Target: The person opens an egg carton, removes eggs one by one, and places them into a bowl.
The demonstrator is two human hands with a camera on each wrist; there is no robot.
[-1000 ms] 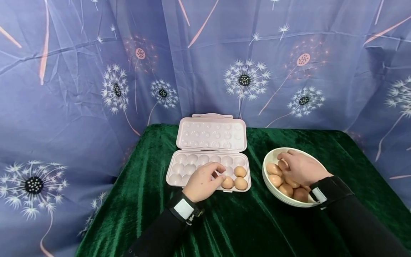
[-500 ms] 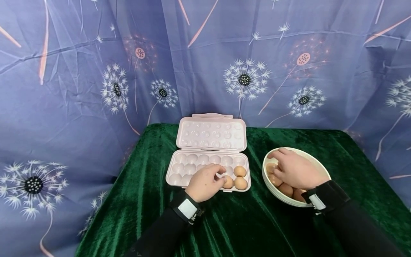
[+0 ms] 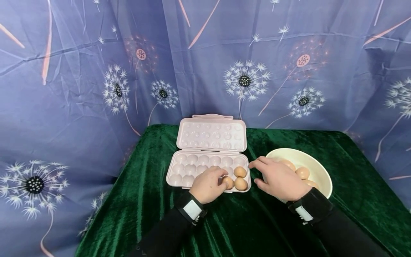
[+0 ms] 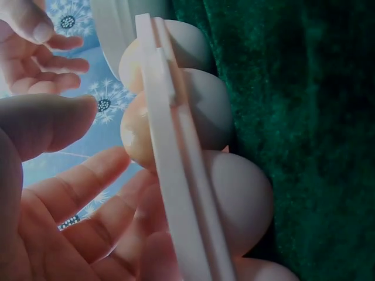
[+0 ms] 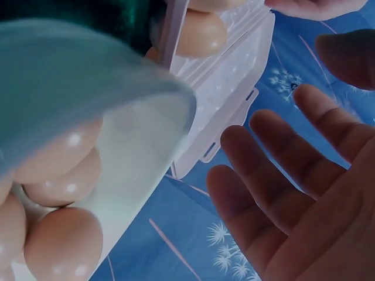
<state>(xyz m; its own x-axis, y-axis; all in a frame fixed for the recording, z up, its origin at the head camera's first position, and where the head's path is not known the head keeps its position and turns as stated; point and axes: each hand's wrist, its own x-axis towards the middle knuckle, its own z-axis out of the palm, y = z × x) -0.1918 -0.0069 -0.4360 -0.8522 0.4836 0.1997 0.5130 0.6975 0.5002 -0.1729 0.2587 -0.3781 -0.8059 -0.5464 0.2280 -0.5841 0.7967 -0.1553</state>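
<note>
A pale pink egg carton (image 3: 178, 157) lies with its lid (image 3: 210, 134) folded back. Three brown eggs (image 3: 240, 184) fill cups at its near right corner. My left hand (image 3: 207, 185) rests over the carton's front cups, thumb and fingers parted beside the leftmost egg; the left wrist view has a fingertip (image 4: 120, 158) right by an egg (image 4: 137, 129). My right hand (image 3: 282, 180) hovers between carton and cream bowl (image 3: 318, 169), covering the bowl's left side. In the right wrist view its fingers (image 5: 263, 175) are spread, with nothing between them and the thumb.
Several brown eggs (image 3: 302, 173) sit in the bowl, some hidden behind my right hand. Green velvet cloth (image 3: 237, 228) covers the table. A blue curtain with dandelion prints (image 3: 205, 71) hangs right behind it.
My right hand has come out of the bowl and moved left toward the carton, its fingers pointing that way. My left hand has shifted slightly right beside the leftmost egg.
</note>
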